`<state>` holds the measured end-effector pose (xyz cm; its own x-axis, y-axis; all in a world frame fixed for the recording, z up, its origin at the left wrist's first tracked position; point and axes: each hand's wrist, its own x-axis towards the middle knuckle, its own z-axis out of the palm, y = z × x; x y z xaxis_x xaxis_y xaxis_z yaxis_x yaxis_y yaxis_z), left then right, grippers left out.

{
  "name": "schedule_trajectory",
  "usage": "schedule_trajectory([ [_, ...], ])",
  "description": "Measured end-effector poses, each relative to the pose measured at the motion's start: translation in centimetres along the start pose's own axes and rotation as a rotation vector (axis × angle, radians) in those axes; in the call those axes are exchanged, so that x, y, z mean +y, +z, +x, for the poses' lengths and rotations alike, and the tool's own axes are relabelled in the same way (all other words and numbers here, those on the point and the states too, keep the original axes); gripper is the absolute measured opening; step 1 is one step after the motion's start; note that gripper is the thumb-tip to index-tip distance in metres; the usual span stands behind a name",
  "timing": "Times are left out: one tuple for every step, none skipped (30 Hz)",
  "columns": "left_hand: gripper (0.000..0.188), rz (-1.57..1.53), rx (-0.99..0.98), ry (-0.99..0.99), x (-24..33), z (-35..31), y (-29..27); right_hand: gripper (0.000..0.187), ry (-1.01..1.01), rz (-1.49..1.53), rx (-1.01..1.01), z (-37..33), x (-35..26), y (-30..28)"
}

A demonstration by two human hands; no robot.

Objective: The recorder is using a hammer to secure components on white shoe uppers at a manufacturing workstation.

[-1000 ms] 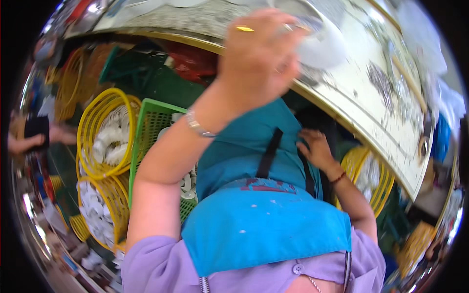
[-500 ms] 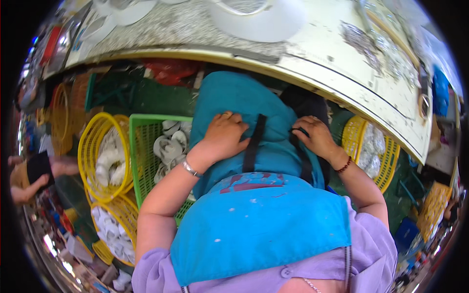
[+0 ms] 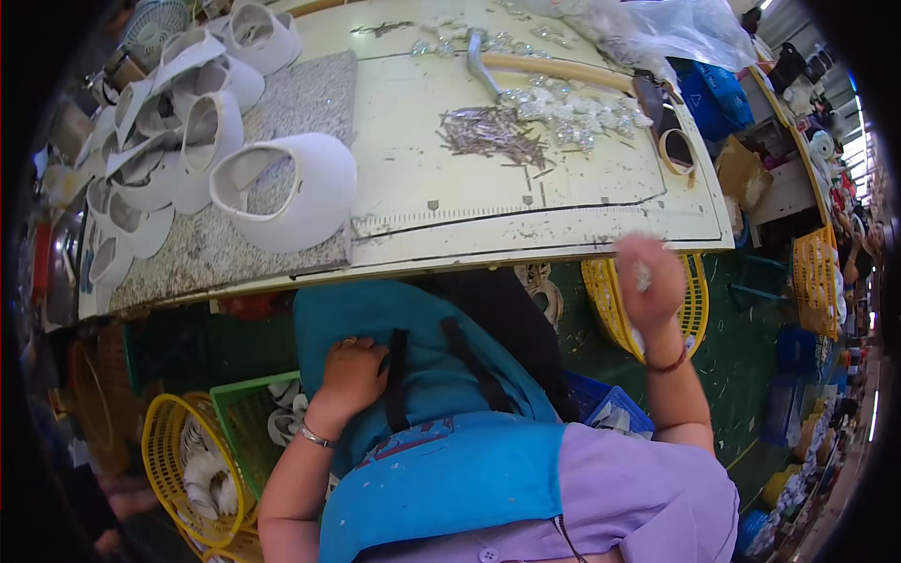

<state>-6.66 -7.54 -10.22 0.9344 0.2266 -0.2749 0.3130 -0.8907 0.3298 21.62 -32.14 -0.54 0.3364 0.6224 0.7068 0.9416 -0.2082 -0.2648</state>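
Note:
My left hand lies on the teal apron over my lap, its fingers resting on the cloth with nothing in them. Smeared by motion, my right hand is raised at the front edge of the table, above a yellow basket. A small pale, glittering piece shows against its curled fingers; its kind is unclear. Across the table, a white sun visor sits on a speckled slab, beside a cluster of other visors.
A hammer lies among clear shiny pieces, near a heap of thin metal pins. A tape roll is at the right edge. Green and yellow baskets with white pieces stand at left, a blue crate at right.
My right hand has left the apron and risen to the table's right front edge. My left hand stays on the apron. The view has tilted up and turned right, showing more of the table.

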Motion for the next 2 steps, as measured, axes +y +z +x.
schedule_trajectory([
  [0.021,0.012,-0.066,-0.013,0.2,0.5,-0.4,0.015,0.087,-0.093,0.092,1.1,2.1,-0.6],
  [0.021,0.019,-0.06,-0.006,0.3,0.8,-0.6,0.014,0.131,-0.18,0.102,2.5,4.6,-1.0],
])
